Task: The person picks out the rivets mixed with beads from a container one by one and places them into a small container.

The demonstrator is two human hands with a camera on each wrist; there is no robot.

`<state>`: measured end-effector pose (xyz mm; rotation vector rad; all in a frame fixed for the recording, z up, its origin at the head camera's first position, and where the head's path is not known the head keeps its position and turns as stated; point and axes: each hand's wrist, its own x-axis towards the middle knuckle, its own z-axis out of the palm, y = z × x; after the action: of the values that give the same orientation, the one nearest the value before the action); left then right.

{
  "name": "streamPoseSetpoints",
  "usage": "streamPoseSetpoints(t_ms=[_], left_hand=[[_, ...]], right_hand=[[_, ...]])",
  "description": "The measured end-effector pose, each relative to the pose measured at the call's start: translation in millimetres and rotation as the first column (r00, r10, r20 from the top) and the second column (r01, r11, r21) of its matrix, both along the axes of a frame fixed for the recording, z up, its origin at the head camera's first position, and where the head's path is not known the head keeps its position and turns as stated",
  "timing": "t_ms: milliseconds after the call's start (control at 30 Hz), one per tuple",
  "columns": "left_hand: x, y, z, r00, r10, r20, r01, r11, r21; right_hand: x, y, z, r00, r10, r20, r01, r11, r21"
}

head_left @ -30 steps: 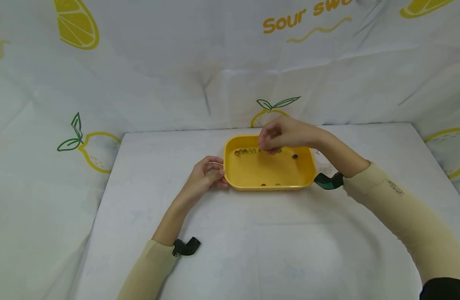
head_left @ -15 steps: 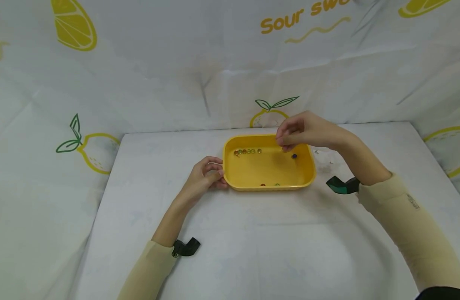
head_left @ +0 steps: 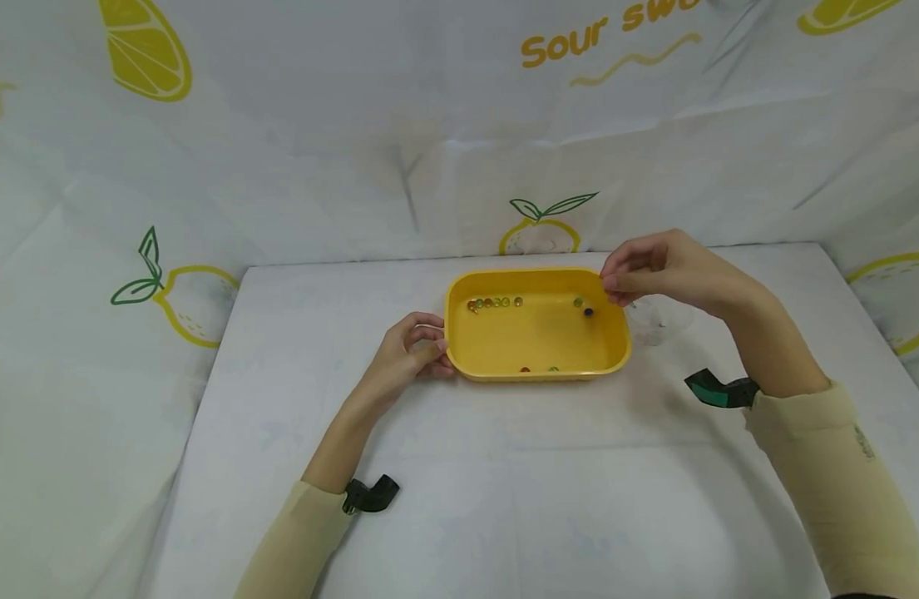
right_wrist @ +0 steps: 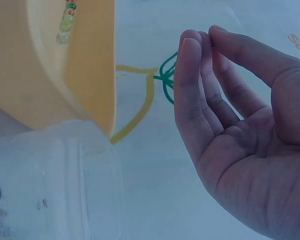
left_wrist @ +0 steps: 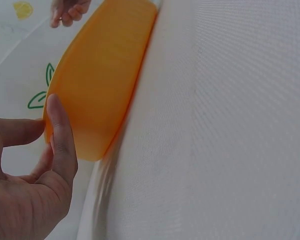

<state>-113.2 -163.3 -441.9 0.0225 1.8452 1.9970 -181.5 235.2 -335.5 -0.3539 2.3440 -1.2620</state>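
Note:
My left hand grips the left end of a shallow yellow plastic tray, thumb at the rim and fingers along the outer wall. Up close, the left wrist view shows that hand on the tray wall. Inside, a row of small glass marbles lies along the back left. A green marble and a dark blue marble sit near the right end. My right hand hovers by the back right corner, fingers loosely bent, thumb near the fingertips, nothing visible between them.
A clear plastic container with a few small dark pieces stands against the tray's right end, partly under my right hand. Two more marbles lie by the tray's front wall. A lemon-print white cloth hangs behind the white-covered table.
My right hand has moved right, from over the tray's middle to its right corner. A green marble now shows beside the blue one. My left hand stays on the tray.

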Motion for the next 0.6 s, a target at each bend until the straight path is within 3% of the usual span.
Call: streamPoseSetpoints(t_ms=[600], left_hand=[[-0.6, 0, -2.2, 1.0, 0.009, 0.008, -0.009, 1.0, -0.001]], right_hand=[[15.2, 32, -16.7, 0.995, -0.092, -0.035, 0.093, 0.995, 0.019]])
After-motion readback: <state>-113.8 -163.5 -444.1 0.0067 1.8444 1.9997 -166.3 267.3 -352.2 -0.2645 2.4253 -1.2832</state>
